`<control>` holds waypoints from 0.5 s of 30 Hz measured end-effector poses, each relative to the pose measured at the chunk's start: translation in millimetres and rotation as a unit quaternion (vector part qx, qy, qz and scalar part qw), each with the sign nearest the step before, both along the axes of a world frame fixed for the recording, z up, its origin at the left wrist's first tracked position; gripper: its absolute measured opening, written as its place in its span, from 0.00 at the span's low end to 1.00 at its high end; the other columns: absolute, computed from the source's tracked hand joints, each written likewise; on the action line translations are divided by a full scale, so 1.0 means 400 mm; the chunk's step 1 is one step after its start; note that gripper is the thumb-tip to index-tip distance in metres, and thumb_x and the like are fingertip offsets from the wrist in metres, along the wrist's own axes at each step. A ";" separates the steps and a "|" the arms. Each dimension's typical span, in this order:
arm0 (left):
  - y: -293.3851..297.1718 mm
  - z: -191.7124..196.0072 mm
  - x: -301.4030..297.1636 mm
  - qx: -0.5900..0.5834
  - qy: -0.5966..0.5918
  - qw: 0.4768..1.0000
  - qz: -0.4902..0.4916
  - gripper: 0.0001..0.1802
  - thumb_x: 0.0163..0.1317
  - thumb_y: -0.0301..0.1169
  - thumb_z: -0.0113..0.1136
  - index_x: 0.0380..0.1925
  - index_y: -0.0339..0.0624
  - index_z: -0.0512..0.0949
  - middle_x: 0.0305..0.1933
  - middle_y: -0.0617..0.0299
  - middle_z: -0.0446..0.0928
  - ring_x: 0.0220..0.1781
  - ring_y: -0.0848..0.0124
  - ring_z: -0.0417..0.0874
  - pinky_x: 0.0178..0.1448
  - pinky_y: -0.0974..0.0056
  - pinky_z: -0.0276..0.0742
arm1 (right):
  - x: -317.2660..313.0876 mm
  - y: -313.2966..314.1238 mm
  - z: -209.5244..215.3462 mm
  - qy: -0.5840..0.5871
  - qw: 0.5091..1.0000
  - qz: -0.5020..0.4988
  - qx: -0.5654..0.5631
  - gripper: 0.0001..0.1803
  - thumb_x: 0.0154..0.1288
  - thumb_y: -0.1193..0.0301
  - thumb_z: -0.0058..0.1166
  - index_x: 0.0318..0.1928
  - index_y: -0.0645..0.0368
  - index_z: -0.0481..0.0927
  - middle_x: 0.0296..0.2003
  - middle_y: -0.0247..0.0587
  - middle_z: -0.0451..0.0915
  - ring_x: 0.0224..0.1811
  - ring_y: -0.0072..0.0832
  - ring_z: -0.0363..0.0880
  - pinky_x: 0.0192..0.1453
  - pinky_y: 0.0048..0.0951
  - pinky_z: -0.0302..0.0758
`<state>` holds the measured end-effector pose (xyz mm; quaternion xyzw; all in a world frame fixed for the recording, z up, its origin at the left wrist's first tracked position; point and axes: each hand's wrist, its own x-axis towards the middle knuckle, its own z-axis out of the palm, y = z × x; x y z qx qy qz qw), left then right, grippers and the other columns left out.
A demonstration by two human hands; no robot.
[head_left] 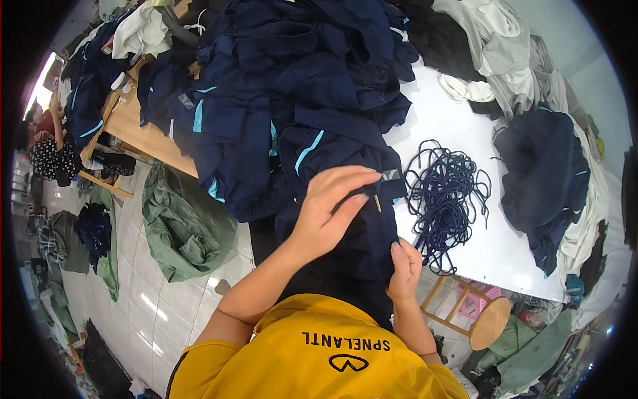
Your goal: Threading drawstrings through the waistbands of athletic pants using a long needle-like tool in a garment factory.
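Note:
A navy garment (365, 246) hangs over the near table edge and across my lap. My right hand (404, 269) is closed on its right edge, thumb uppermost. My left hand (335, 206) is above the cloth, thumb and fingers apart, with nothing visible between them. Its fingertips are beside a small grey patch (390, 175) on the navy fabric. Just right of the left thumb is a short, thin tan stick-like piece (378, 203); whether it lies on the cloth or is fixed to it I cannot tell. Close by on the white table lies a tangled heap of navy cords (448, 203).
Navy garments with light-blue trim (286, 73) are piled ahead. Another navy garment (545, 179) lies on the white table (492, 259) at the right. A wooden stool (490, 322) stands below it. Green cloth (183, 226) covers floor at left, where another person (52, 153) is far off.

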<state>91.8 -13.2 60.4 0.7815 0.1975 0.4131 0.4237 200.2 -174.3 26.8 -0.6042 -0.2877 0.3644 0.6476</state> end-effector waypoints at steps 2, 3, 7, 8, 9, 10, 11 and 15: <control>-0.053 -0.011 -0.010 -0.279 -0.148 0.945 -0.086 0.17 0.67 0.27 0.49 0.55 0.35 0.72 0.51 0.56 0.77 0.54 0.69 0.76 0.63 0.67 0.63 | -0.009 0.022 0.011 -0.003 1.000 -0.006 0.006 0.15 0.68 0.72 0.46 0.22 0.59 0.64 0.19 0.20 0.60 0.23 0.10 0.52 0.24 0.18 0.48; -0.080 -0.004 -0.002 -0.309 -0.156 0.934 -0.093 0.18 0.68 0.27 0.49 0.57 0.34 0.70 0.51 0.56 0.77 0.55 0.70 0.75 0.63 0.68 0.63 | -0.015 0.031 0.009 0.000 1.000 -0.013 0.016 0.14 0.69 0.71 0.46 0.24 0.59 0.65 0.20 0.19 0.60 0.23 0.10 0.53 0.24 0.18 0.49; -0.047 0.000 0.000 -0.410 -0.184 0.886 -0.114 0.29 0.64 0.22 0.54 0.64 0.36 0.59 0.35 0.61 0.79 0.45 0.73 0.79 0.59 0.68 0.67 | -0.010 0.058 0.036 -0.100 0.992 0.065 0.033 0.10 0.66 0.69 0.52 0.30 0.62 0.71 0.22 0.24 0.69 0.26 0.11 0.63 0.29 0.17 0.64; -0.026 0.019 -0.012 -0.387 -0.131 0.905 -0.115 0.25 0.64 0.21 0.53 0.61 0.34 0.63 0.32 0.63 0.77 0.43 0.74 0.79 0.57 0.69 0.69 | -0.013 0.054 0.032 -0.077 0.994 0.075 0.006 0.10 0.63 0.70 0.57 0.31 0.62 0.73 0.22 0.28 0.73 0.26 0.11 0.67 0.30 0.18 0.67; -0.012 0.023 -0.028 -0.391 -0.087 0.904 -0.147 0.20 0.64 0.25 0.53 0.56 0.33 0.70 0.36 0.59 0.80 0.44 0.72 0.80 0.64 0.63 0.64 | -0.014 0.057 0.037 -0.083 0.993 0.080 0.006 0.09 0.62 0.70 0.58 0.32 0.62 0.73 0.22 0.29 0.74 0.26 0.11 0.67 0.29 0.18 0.67; -0.001 0.030 -0.036 -0.378 -0.056 0.909 -0.168 0.16 0.64 0.25 0.52 0.51 0.32 0.73 0.39 0.57 0.80 0.45 0.71 0.80 0.63 0.63 0.66 | -0.015 0.063 0.044 -0.090 0.992 0.084 0.005 0.09 0.61 0.71 0.59 0.32 0.62 0.73 0.21 0.30 0.74 0.25 0.12 0.68 0.29 0.19 0.67; 0.006 0.039 -0.036 -0.363 -0.025 0.912 -0.190 0.12 0.65 0.24 0.51 0.47 0.32 0.76 0.43 0.54 0.81 0.47 0.70 0.80 0.61 0.64 0.68 | -0.015 0.069 0.049 -0.076 0.994 0.082 0.016 0.09 0.60 0.72 0.60 0.33 0.63 0.74 0.21 0.31 0.76 0.25 0.12 0.70 0.29 0.19 0.68; -0.015 0.055 0.012 -0.382 -0.085 0.890 -0.235 0.16 0.70 0.33 0.45 0.37 0.31 0.78 0.48 0.47 0.79 0.52 0.63 0.79 0.63 0.60 0.66 | -0.041 0.141 0.095 -0.124 0.987 0.003 0.097 0.12 0.59 0.75 0.61 0.42 0.66 0.75 0.31 0.36 0.79 0.33 0.17 0.75 0.37 0.19 0.71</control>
